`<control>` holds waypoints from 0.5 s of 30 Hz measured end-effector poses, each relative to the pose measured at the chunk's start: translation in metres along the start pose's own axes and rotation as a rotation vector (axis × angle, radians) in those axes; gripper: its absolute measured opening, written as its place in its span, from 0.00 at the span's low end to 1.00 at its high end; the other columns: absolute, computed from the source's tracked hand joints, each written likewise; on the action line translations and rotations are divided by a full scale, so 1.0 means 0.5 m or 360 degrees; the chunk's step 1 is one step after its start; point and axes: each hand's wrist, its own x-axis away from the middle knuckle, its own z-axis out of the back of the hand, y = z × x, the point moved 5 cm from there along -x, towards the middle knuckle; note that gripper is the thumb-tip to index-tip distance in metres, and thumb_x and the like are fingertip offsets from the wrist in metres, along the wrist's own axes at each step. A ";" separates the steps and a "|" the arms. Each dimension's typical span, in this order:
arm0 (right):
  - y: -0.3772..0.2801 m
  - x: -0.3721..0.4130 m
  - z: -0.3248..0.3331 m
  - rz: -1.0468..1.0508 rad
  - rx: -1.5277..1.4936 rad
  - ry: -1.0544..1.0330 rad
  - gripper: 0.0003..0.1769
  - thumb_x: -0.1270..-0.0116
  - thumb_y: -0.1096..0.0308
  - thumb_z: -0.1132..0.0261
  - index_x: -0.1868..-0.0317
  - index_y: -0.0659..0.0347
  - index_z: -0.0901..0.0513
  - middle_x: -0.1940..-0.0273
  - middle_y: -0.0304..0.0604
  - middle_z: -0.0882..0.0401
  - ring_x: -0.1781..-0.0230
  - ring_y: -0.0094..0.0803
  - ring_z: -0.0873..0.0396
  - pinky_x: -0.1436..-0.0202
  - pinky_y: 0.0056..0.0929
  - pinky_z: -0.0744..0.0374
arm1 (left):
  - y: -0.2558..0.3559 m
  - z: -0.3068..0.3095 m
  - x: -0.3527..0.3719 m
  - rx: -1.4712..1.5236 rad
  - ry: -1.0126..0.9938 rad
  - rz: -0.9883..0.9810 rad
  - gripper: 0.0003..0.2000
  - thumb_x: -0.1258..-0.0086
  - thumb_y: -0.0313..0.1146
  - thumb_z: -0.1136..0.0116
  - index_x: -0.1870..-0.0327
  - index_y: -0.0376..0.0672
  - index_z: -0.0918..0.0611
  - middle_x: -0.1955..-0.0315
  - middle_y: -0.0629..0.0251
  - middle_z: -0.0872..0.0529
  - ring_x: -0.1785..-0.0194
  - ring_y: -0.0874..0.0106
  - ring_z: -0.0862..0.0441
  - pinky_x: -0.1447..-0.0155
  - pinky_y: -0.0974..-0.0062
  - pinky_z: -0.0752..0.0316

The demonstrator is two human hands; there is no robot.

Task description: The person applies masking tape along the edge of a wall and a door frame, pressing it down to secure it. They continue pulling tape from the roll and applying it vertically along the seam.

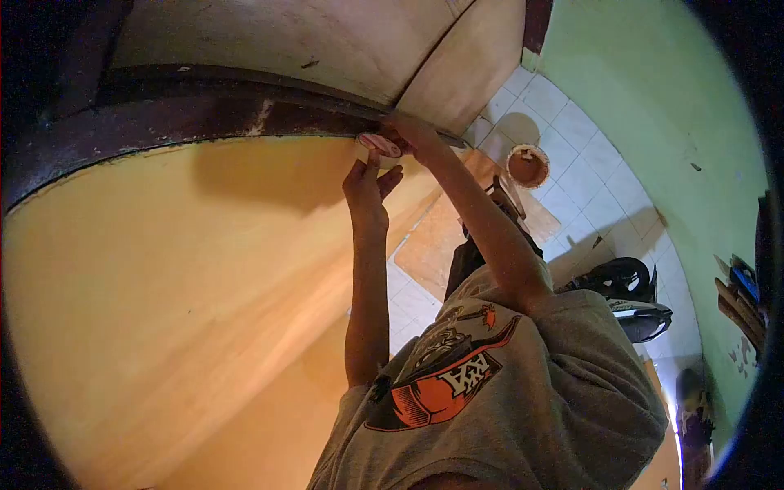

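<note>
A small round roll of tape (378, 145), with pink and white print on its face, is up against the dark wooden ledge (310, 121) above the yellow wall. My left hand (367, 192) reaches up from below, its fingertips against the roll and its thumb at the lower right side. My right hand (415, 137) is at the roll's right end, close to the ledge. Its fingers are bent and partly lost in shadow, so what they grip is hidden. Both arms are raised in front of my grey printed shirt (523, 392).
On the white tiled floor (604, 155) stand a round brown pot (527, 167) and a black and white object (629, 298). A brown board (429, 249) lies near my feet. Things hang on the green wall (645, 90). Another person (696, 408) is at the lower right.
</note>
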 end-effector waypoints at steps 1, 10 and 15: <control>0.001 -0.006 0.001 -0.0033 0.0039 0.0001 0.22 0.26 0.47 0.39 0.51 0.59 0.15 0.57 0.42 0.13 0.62 0.28 0.15 0.60 0.26 0.18 | 0.003 -0.001 -0.003 -0.0029 0.0041 0.0038 0.17 0.22 0.42 0.40 0.47 0.35 0.21 0.57 0.60 0.15 0.59 0.65 0.10 0.55 0.70 0.11; -0.021 -0.011 -0.012 -0.0183 0.0299 -0.0126 0.37 0.28 0.28 0.49 0.50 0.55 0.17 0.63 0.39 0.16 0.63 0.29 0.21 0.52 0.37 0.23 | 0.028 -0.015 0.008 -0.0080 0.0017 -0.0138 0.14 0.23 0.39 0.39 0.47 0.37 0.19 0.56 0.60 0.13 0.61 0.67 0.11 0.56 0.71 0.12; 0.002 -0.014 -0.013 -0.0152 0.0249 -0.0117 0.42 0.31 0.23 0.50 0.54 0.57 0.16 0.63 0.37 0.17 0.62 0.29 0.22 0.51 0.37 0.24 | 0.024 -0.007 0.007 -0.0086 0.0002 -0.0175 0.11 0.23 0.36 0.39 0.48 0.40 0.17 0.58 0.62 0.13 0.63 0.71 0.12 0.56 0.73 0.13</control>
